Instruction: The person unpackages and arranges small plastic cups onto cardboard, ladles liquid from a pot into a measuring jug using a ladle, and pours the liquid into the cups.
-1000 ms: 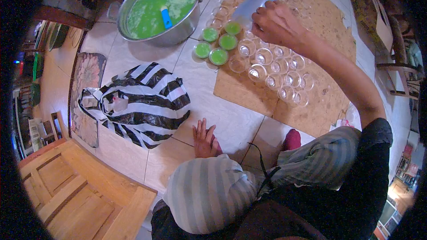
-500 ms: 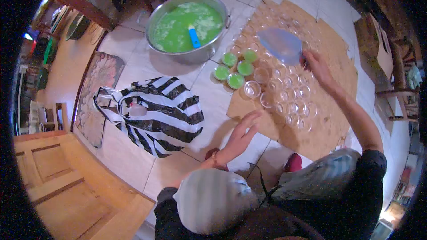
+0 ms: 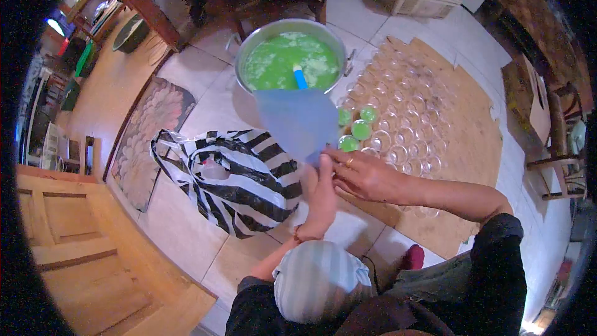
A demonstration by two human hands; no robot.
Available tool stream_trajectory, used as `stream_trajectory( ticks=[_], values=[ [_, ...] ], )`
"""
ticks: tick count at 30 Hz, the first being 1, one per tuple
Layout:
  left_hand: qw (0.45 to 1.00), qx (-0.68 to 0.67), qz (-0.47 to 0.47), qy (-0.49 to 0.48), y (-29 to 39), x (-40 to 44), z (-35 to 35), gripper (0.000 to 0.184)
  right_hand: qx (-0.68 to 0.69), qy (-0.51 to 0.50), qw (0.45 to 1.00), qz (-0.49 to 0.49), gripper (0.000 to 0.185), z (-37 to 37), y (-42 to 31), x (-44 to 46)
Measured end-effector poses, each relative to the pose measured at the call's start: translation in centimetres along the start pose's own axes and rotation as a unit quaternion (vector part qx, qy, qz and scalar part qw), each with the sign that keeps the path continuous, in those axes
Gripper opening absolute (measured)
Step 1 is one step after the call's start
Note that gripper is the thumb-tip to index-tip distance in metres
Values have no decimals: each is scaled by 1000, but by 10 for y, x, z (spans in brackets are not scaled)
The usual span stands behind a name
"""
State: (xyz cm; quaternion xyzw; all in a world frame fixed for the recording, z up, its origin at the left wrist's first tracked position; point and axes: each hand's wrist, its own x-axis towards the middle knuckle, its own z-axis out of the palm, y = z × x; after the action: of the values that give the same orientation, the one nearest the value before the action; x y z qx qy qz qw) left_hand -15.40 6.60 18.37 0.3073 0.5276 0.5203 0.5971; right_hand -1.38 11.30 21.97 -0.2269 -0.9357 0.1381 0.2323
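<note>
A translucent bluish plastic piece (image 3: 297, 119), broad at its far end and narrow toward me, is held up before the pot; its exact kind is unclear. My right hand (image 3: 367, 177), with a ring on one finger, pinches its narrow end. My left hand (image 3: 319, 202) is closed at the same narrow end, its fingers partly hidden. Behind the piece stands a large metal pot (image 3: 341, 40) of green liquid, a blue-handled utensil (image 3: 300, 77) sticking out of it. Several small clear cups filled with green (image 3: 361, 129) sit right of the piece.
Many clear plastic cups (image 3: 407, 134) cover a cardboard sheet (image 3: 476, 149) on the tiled floor. A black-and-white striped plastic bag (image 3: 249, 177) lies at left, beside a floral mat (image 3: 152, 130). Crates (image 3: 423, 0) stand at the back; a wooden door (image 3: 93, 242) is near left.
My right hand has brought the bluish piece leftward from over the cups to before the pot. My left hand, formerly open and apart, has come up to its narrow end. The view has shifted.
</note>
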Motion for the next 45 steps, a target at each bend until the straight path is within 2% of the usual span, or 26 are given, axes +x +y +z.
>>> stream_trajectory(
  ticks=[2,5,8,9,12,15,18,21,24,25,28,31,34,37,39,40,41,45],
  values=[
    [997,-2,14,77,4,8,-19,41,18,-9,997,-70,35,-1,8,17],
    [983,-82,143,78,15,10,-48,40,-3,-48,999,12,34,-13,46,60],
    [983,47,133,116,38,3,-61,41,-159,-38,986,17,34,12,117,109],
    [983,-54,127,123,36,4,-62,41,-189,-40,981,4,34,25,140,120],
    [976,-66,180,106,39,0,-64,41,-192,-136,972,-22,32,35,165,145],
    [977,-82,161,112,37,-1,-73,41,-218,-209,952,-41,34,50,186,157],
    [978,-75,162,107,27,0,-85,41,-194,-137,971,-36,34,62,198,157],
    [979,-44,163,116,24,-4,-91,36,-120,-38,991,42,31,58,205,158],
    [980,20,143,135,37,-13,-94,28,-77,-6,997,-5,27,37,194,152],
    [981,46,131,139,41,-15,-95,26,-92,-5,996,5,26,30,190,148],
    [974,36,173,143,42,-16,-92,22,-121,-8,992,38,24,6,172,136],
    [971,1,198,133,36,-12,-92,25,-123,-10,990,62,22,-20,151,128],
    [981,18,162,102,48,-19,-96,26,-132,6,989,67,22,-37,140,110],
    [965,87,235,79,67,-25,-97,26,-113,35,992,48,22,-51,131,90],
    [969,79,226,61,68,-24,-105,25,-110,57,991,46,20,-54,127,79],
    [971,75,221,51,72,-25,-107,24,-97,74,990,68,20,-54,125,75],
    [962,134,231,53,76,-27,-109,26,-84,90,988,91,19,-54,123,72],
    [968,93,226,54,77,-26,-108,29,-35,156,977,144,17,-60,112,67]
  ],
)
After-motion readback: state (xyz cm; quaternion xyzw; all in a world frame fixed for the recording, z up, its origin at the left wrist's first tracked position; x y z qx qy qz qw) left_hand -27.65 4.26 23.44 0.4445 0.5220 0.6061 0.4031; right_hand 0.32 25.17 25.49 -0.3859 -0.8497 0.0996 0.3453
